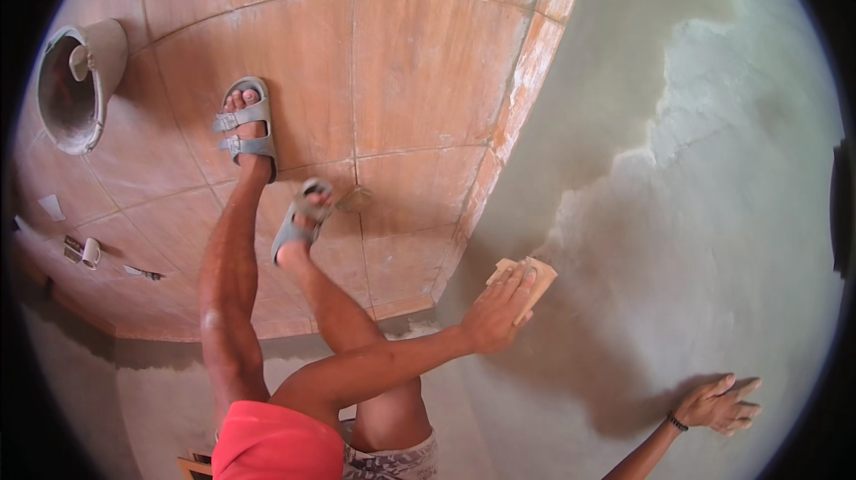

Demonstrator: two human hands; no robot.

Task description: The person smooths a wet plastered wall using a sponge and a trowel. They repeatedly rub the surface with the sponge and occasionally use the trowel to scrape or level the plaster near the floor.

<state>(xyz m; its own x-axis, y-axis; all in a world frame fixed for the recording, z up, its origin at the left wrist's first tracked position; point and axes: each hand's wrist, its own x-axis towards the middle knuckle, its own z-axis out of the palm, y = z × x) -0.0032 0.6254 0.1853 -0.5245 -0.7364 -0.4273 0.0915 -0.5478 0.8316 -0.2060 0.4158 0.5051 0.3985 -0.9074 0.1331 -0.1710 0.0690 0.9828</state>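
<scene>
1. Tan block (pixel 545 278) sits against the grey-green plastered wall (pixel 731 221).
2. Left hand (pixel 495 315) grips the block, fingers laid across its face.
3. Right hand (pixel 713 407) is released, fingers spread, near the wall; I cannot tell whether it touches.
4. Bucket (pixel 109 52) is on the orange tiled floor (pixel 428 70).

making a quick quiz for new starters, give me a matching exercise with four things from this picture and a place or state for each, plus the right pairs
Column one
1 left hand
2 right hand
3 sandals
4 bucket

Column two
A worn on the feet
B fingers spread, dark bracelet at the wrist
C on the tiled floor, upper left of the picture
D holding a tan block

Pairs: 1-D, 2-B, 3-A, 4-C
</scene>
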